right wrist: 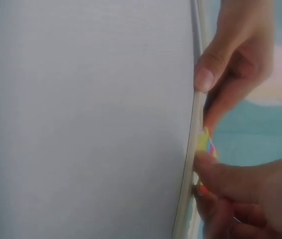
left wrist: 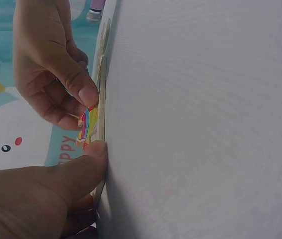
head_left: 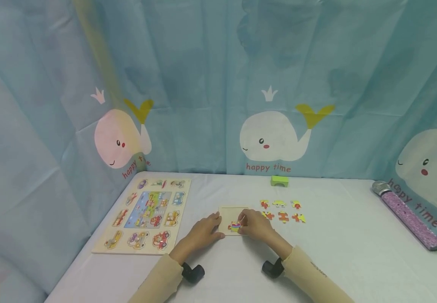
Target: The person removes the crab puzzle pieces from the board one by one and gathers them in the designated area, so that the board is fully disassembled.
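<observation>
A small square wooden puzzle tray [head_left: 227, 213] lies on the white table, with the left hand [head_left: 204, 231] gripping its left side. In the left wrist view, the left thumb [left wrist: 99, 149] presses on the tray's near edge. The right hand [head_left: 257, 225] pinches a jigsaw piece [head_left: 235, 226] with a rainbow-like band, low inside the tray. That piece stands tilted up from the tray in the left wrist view. Fingers partly cover it in the right wrist view. Several loose red and yellow jigsaw pieces [head_left: 283, 216] lie to the right of the tray.
At the left lies a large wooden knob puzzle board [head_left: 182, 185] with vehicle pieces. A green arch block [head_left: 279, 181] stands near the back edge. A pink glittery microphone-shaped object [head_left: 411, 219] lies at the far right. Behind hangs a blue whale-print curtain [head_left: 199, 84].
</observation>
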The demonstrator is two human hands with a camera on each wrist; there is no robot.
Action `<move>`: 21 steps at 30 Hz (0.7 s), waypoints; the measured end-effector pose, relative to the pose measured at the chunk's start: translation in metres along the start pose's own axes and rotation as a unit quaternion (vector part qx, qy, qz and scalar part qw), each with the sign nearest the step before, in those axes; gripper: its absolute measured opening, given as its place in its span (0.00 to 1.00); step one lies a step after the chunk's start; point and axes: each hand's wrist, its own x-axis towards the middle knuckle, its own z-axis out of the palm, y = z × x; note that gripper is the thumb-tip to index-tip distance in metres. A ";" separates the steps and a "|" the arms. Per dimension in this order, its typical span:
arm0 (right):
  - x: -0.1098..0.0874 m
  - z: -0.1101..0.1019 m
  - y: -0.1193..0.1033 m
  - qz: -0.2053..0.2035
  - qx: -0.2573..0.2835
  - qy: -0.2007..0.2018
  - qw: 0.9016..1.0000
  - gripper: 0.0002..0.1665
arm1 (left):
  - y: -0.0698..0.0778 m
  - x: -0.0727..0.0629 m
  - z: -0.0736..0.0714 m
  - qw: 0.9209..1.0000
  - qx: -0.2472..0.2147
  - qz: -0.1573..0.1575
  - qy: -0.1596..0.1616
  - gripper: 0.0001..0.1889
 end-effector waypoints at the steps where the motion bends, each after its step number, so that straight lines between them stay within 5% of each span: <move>1: 0.000 0.000 0.001 0.000 0.003 0.003 1.000 0.12 | 0.000 0.000 0.000 1.000 0.001 0.000 0.001 0.32; 9: 0.002 -0.004 0.004 -0.024 0.043 0.011 0.999 0.03 | 0.002 0.000 -0.001 1.000 0.002 0.001 0.000 0.31; 21: 0.010 -0.022 0.006 -0.042 0.117 0.001 0.992 0.03 | -0.001 0.002 0.000 1.000 0.003 -0.005 -0.008 0.32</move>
